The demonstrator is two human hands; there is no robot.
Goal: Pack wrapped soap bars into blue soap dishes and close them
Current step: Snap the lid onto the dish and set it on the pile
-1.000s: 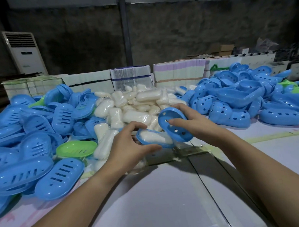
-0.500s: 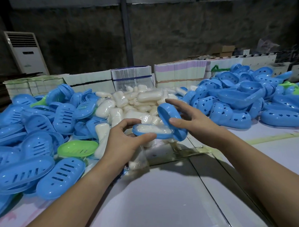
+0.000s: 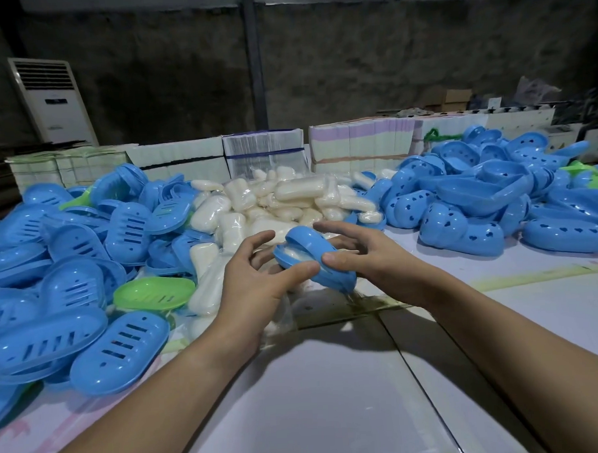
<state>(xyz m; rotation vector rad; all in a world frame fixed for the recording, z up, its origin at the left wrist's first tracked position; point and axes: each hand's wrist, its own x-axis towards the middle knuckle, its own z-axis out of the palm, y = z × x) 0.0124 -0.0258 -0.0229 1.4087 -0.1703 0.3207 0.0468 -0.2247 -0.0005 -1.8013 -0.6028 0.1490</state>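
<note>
Blue plastic fills the middle of the view: a soap dish (image 3: 314, 258) held above the table (image 3: 332, 396) between both hands, its lid tilted over the base and not fully down, so that a white wrapped soap bar (image 3: 293, 254) shows in the gap on the left side. The left hand (image 3: 255, 279) grips the dish from the near left, thumb laid along the rim and the other fingers curled behind and below it. The right hand (image 3: 367, 257) holds the right side, thumb pressed on the lid's near edge and the remaining fingers spread loosely over the top.

Just behind the hands lies a heap of wrapped soap bars (image 3: 286, 199), pale and shiny in clear film, some spilling toward the near edge under the left wrist. To the left is a big pile of slotted blue lids (image 3: 70, 270), with one green dish part (image 3: 155, 294) lying among them near the soap. To the right sits another pile of blue dish bases (image 3: 478, 211) with small cut-out holes, a few green pieces at its far right edge.

Along the back of the table stand stacks of flat white packs (image 3: 185, 159) and a bundle of clear bags (image 3: 263, 152). A tall white air conditioner (image 3: 54, 100) stands against the dark wall at the left.
</note>
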